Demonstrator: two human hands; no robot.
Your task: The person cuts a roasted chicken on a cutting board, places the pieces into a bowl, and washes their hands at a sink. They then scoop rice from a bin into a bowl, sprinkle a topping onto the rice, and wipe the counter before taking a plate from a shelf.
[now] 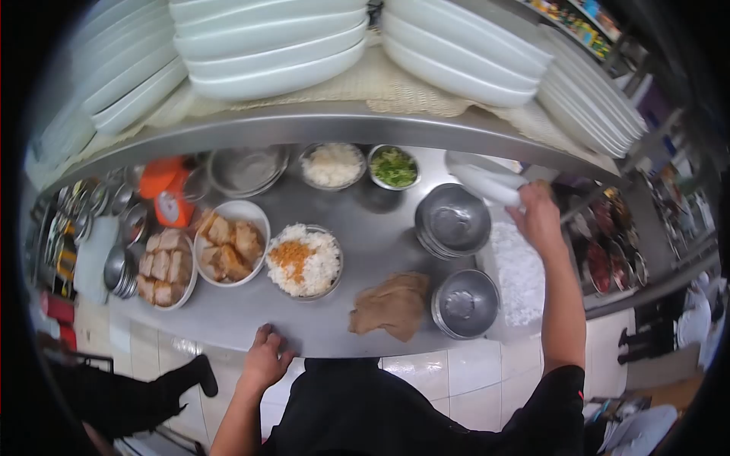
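Note:
My right hand (536,213) is closed on the end of a white dish (487,181), whose far side is partly under the shelf. My left hand (266,359) rests at the front edge of the steel table (228,323), fingers apart and holding nothing. Ahead of it stands a bowl of white rice (323,266) with orange-brown crumbs on top. Stacked metal bowls (454,220) and a second metal bowl stack (465,304) are left of my right forearm. A brown cloth (391,305) lies crumpled beside them.
White bowls hold browned chunks (232,247) and pale blocks (163,266). Behind are white shreds (332,165), chopped greens (394,166) and an orange scale (173,205). Stacked white dishes (274,45) fill the overhead shelf (304,125). Another person's dark-clothed leg (167,384) shows lower left.

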